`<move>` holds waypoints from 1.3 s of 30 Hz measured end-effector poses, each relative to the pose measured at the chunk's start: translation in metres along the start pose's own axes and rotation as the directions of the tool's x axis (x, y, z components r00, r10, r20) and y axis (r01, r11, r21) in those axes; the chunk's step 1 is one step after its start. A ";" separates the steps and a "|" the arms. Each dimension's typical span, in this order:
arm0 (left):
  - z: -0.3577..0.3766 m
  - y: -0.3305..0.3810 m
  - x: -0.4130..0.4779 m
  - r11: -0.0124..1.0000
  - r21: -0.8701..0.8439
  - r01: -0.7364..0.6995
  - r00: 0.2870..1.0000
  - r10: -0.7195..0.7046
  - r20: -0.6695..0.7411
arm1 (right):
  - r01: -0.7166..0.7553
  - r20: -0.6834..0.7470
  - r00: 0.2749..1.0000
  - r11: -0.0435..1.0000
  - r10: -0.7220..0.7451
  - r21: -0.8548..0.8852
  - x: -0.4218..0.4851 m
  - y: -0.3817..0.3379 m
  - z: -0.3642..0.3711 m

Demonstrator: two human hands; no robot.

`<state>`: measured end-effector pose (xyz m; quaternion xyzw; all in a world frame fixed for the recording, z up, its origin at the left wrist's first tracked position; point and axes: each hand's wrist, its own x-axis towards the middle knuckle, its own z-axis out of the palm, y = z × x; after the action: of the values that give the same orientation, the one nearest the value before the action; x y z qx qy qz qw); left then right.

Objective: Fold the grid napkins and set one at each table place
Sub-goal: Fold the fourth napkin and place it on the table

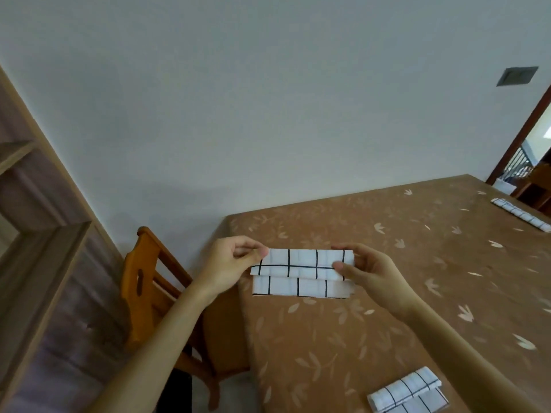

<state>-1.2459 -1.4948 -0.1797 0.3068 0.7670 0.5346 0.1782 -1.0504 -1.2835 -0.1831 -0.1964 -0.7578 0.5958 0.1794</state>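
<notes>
Head view: both hands pinch a folded, rectangular grid napkin (302, 271).

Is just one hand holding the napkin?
No, the left hand pinches one end of the napkin and the right hand pinches the other end.

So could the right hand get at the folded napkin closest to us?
Probably, once freed: the right hand now pinches the held napkin, shared with the left hand. Nothing stands between it and the near napkin.
</notes>
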 end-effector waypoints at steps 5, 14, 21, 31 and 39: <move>0.023 -0.041 0.013 0.994 0.105 0.032 0.999 -0.033 0.012 | -0.144 0.023 0.989 0.988 0.145 -0.059 0.007 0.036 0.001; 0.049 -0.120 0.058 0.949 0.200 0.242 0.952 -0.272 0.139 | -0.421 0.161 0.872 0.876 0.463 -0.236 0.032 0.138 0.019; 0.046 -0.159 0.102 0.868 0.140 0.476 0.825 -0.496 0.273 | -0.584 0.024 0.807 0.804 0.590 -0.115 0.042 0.180 0.077; 0.095 -0.256 0.152 0.889 0.458 -0.002 0.888 -0.209 0.409 | -0.759 -0.219 0.647 0.591 0.730 -0.273 0.032 0.241 0.173; 0.112 -0.305 0.113 0.378 0.380 -0.844 0.493 0.268 0.828 | -0.521 -0.410 0.848 0.379 0.336 -0.765 0.015 0.255 0.214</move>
<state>-1.3488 -1.4134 -0.4975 0.7726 0.6292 0.0427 0.0732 -1.1496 -1.3995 -0.4795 -0.5030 -0.8513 0.1461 -0.0323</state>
